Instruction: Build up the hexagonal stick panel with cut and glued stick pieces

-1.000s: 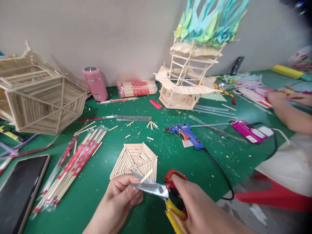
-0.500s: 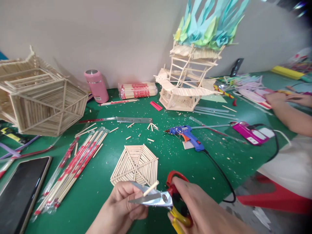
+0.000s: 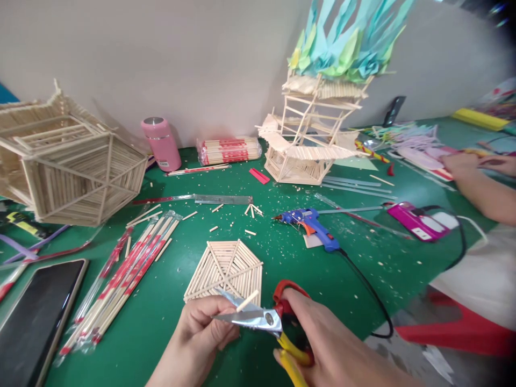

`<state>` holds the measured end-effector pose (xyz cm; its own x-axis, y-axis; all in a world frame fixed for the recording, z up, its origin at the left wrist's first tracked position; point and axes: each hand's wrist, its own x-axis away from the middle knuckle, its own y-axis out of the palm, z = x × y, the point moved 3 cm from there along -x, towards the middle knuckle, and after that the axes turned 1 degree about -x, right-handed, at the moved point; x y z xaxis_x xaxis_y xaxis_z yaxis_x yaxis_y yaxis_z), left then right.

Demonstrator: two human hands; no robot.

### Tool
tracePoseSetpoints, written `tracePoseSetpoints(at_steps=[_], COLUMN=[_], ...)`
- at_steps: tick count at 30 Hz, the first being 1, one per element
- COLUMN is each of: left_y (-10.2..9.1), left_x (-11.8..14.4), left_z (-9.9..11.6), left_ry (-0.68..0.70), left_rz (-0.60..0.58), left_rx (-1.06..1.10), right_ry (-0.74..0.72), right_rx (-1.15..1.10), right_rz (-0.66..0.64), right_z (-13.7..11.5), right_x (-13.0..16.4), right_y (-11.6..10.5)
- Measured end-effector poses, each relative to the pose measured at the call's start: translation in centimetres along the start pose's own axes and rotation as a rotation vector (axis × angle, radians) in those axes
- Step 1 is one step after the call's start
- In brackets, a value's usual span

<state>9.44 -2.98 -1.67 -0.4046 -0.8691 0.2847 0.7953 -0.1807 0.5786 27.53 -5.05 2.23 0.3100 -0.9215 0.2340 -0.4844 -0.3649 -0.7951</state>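
Near the bottom edge, at 6 o'clock, the left hand (image 3: 201, 333) pinches a short wooden stick (image 3: 247, 301) between the scissors (image 3: 262, 320) blades; the right hand (image 3: 326, 344) grips the handles. Hexagonal stick panel (image 3: 226, 269) lies at 12 o'clock of the hands on the green table (image 3: 282, 263).

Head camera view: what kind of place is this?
Probably a shared craft workshop. A green table holds stick-built models like the tower, a blue glue gun, and packs of sticks; another person's arm works alongside.
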Motion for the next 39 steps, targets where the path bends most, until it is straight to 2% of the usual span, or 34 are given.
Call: tracePoseSetpoints(at_steps=[3,6,8,11,13,17,22,29,31,35,39], left_y=[0.6,0.4,0.0,-0.8,-1.0,-1.1,-0.9,-1.1,-0.8,0.2,0.9], left_x=[-0.1,-0.4,-0.5,-0.3,-0.1,-0.2,-0.3,-0.1,-0.1,-0.3,-0.4], left_z=[0.1,-0.1,-0.2,-0.1,0.0,-0.3,-0.6,-0.6,-0.5,-0.1,0.3], left_ry=[-0.042,-0.012,0.029,0.107,0.145,0.105,0.059,0.049,0.038,-0.003,-0.021], left_rz=[-0.059,-0.035,0.040,0.175,0.198,0.127,0.083,0.118,0.119,0.014,-0.070], left_rx=[0.101,0.095,0.015,-0.227,-0.323,-0.223,-0.136,-0.232,-0.184,0.019,0.074], right_ry=[-0.039,-0.006,0.040,0.076,0.068,0.042,0.016,0.056,0.050,0.021,-0.040], right_rx=[0.010,0.038,0.039,0.007,-0.012,-0.029,-0.002,-0.004,-0.016,-0.005,0.033], right_rz=[-0.034,-0.061,-0.059,-0.043,-0.019,0.025,-0.011,-0.054,-0.045,0.016,0.026], right_z=[0.0,0.2,0.3,0.3,0.2,0.4,0.4,0.5,0.5,0.7,0.8], right_x=[0.0,-0.2,-0.4,-0.5,-0.4,-0.1,-0.1,-0.2,-0.3,-0.1,0.2], right_y=[0.0,0.3,0.6,0.8,0.7,0.5,0.3,0.7,0.8,0.6,0.4])
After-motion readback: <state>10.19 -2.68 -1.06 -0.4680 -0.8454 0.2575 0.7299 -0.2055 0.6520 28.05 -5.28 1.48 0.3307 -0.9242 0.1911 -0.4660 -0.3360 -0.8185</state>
